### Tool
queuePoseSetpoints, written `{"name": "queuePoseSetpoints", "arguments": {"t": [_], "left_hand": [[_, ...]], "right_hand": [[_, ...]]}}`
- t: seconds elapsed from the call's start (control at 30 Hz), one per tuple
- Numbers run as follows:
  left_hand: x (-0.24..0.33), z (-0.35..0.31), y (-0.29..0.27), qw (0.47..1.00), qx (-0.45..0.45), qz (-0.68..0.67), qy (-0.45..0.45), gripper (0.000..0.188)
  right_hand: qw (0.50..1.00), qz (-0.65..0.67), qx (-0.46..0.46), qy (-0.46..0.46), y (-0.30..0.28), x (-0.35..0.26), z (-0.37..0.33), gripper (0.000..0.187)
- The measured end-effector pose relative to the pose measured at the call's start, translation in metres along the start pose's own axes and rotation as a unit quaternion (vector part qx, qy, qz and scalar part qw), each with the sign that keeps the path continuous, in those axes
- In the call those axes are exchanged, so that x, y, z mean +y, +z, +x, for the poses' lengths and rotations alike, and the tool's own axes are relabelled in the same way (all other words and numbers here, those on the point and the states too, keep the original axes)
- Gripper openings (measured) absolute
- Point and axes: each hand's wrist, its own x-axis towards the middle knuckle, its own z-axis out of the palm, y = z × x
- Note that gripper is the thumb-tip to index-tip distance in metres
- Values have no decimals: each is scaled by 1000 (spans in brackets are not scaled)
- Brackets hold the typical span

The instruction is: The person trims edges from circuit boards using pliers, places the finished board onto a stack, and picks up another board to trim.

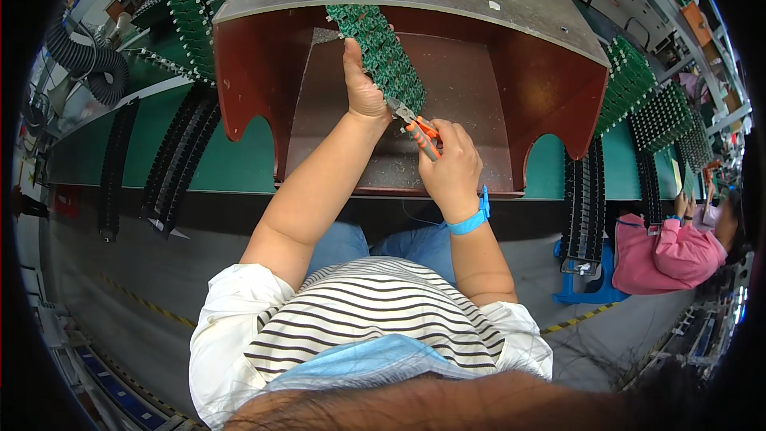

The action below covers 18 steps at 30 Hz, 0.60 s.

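My left hand [364,94] grips a long green circuit board panel [384,52] by its left edge, thumb pointing up along it. The panel is tilted and densely covered with small components. In my right hand [453,166] is a pair of wire cutters [424,137] with orange and grey handles. Their jaws are at the panel's near lower end, close to the heel of my left hand. I cannot tell whether the jaws are closed on a lead. A blue strap [471,222] circles my right wrist.
A red-brown open-fronted box [263,72] with a grey top surrounds the work. Small bits lie on its floor. Black slotted rails [182,161] and upright green boards [191,32] stand left; more boards [624,84] stand right. A person in pink [670,255] sits at the far right.
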Motion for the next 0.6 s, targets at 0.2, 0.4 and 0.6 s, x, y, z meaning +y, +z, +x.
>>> {"name": "queuePoseSetpoints", "arguments": {"t": [0.2,0.4,0.6], "left_hand": [[-4,0,-1,999,33,24,24,67],[-6,-5,1,999,16,33,13,67],[-10,-7,5,999,10,42,13,69]], "right_hand": [[994,29,-75,69,-2,4,3,34],[998,59,-16,32,-4,2,14,34],[999,25,23,-16,1,-2,14,33]]}}
